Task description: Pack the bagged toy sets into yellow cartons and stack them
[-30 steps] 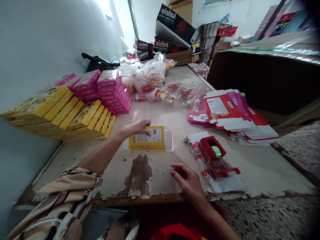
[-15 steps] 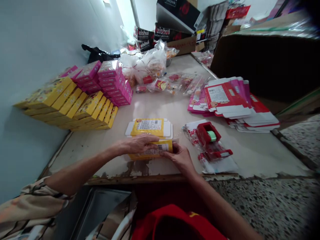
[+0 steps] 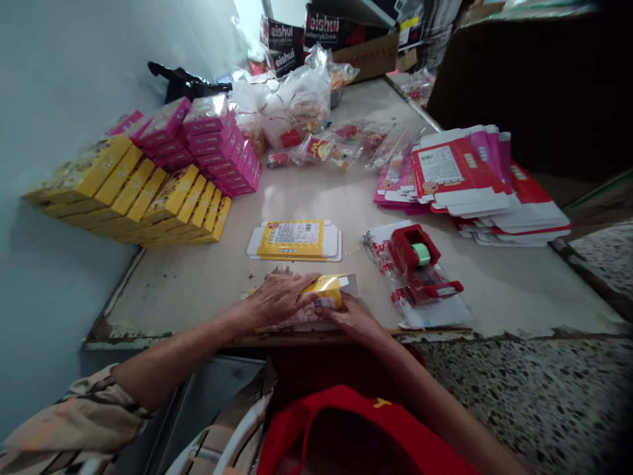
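Near the table's front edge, a yellow carton [image 3: 327, 286] with a loose white flap at its right end is between my two hands. My left hand [image 3: 281, 298] lies over its left and middle part, fingers curled on its top and covering much of it. At the right end, my right hand [image 3: 352, 315] grips it by the lower edge near the flap. Just behind it lie flat yellow cartons [image 3: 291, 240] in a small stack. A red tape dispenser [image 3: 414, 254] with pale green tape rests on plastic packaging to the right of my hands.
Closed yellow boxes [image 3: 119, 191] and pink boxes [image 3: 217, 148] are stacked at the left by the wall. Filled plastic bags [image 3: 291, 109] sit at the back. Flat red and pink cartons [image 3: 459, 175] lie at the right, before a large cardboard box [image 3: 519, 86].
The carton has tilted up, opening a gap from the flat stack, and its right-end flap now stands out. My left hand has curled further over it. The view has shifted slightly downward.
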A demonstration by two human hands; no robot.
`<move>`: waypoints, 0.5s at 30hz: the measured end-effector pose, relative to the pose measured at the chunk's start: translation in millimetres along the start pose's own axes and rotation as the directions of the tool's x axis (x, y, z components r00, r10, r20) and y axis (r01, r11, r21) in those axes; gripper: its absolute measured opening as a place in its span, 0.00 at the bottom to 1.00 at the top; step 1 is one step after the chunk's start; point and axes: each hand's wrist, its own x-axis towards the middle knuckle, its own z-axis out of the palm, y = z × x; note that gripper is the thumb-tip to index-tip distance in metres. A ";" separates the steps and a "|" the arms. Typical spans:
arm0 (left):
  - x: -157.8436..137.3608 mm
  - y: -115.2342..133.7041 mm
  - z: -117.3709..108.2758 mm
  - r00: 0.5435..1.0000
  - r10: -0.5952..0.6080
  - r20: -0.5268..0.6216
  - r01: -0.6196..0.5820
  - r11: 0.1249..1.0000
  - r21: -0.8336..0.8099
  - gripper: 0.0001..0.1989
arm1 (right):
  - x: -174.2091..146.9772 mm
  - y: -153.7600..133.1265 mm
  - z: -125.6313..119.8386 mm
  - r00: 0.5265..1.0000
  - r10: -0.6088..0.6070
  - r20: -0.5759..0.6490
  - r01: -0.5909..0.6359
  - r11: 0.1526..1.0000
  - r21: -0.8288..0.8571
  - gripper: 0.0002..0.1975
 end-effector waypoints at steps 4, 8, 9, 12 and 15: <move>26.5 -21.5 4.3 0.998 -0.056 0.006 0.056 0.974 -0.221 0.26 | 17.5 11.4 6.2 1.000 -0.011 -0.025 0.016 0.984 0.178 0.24; 42.3 -36.9 -1.5 0.995 -0.074 0.064 0.096 0.874 -0.476 0.25 | 33.6 14.2 7.6 0.999 0.014 -0.049 0.000 0.966 0.260 0.27; 44.5 -39.6 -3.1 0.993 -0.080 0.081 0.110 0.868 -0.485 0.26 | 35.4 12.9 6.6 0.999 0.021 -0.034 -0.011 0.959 0.283 0.27; 48.2 -43.7 -8.4 0.986 -0.096 0.139 0.152 0.866 -0.476 0.27 | 35.4 4.8 0.8 0.999 0.038 0.012 -0.040 0.950 0.311 0.25; 48.0 -39.6 -15.4 0.985 -0.093 0.149 0.151 0.878 -0.455 0.32 | 32.9 -5.4 -5.5 0.995 0.060 0.085 -0.082 0.956 0.282 0.23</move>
